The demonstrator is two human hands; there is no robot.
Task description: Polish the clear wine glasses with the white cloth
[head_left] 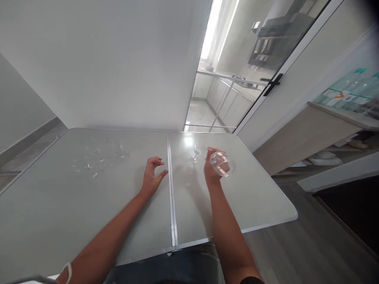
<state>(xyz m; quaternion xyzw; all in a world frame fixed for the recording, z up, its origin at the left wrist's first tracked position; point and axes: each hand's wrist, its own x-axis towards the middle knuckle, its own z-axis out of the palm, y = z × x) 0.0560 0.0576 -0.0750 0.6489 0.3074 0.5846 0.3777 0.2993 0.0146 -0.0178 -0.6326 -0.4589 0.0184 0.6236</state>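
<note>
My right hand (211, 167) was wrapped around a clear glass (221, 164), held tilted just above the table (251, 197), right of its centre seam (171, 185). I judged the tilt let its round end face me. A small stemmed glass (195, 153) stood upright nearer the seam, just beyond that hand. My left hand (151, 177) rested just left of the seam, fingers loosely spread and empty, likely as a brace. Clear fragments (96, 161) lay scattered well left of the seam.

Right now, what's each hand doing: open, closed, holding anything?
Left hand: open, fingers curled, holding nothing.
Right hand: closed around a clear glass.
</note>
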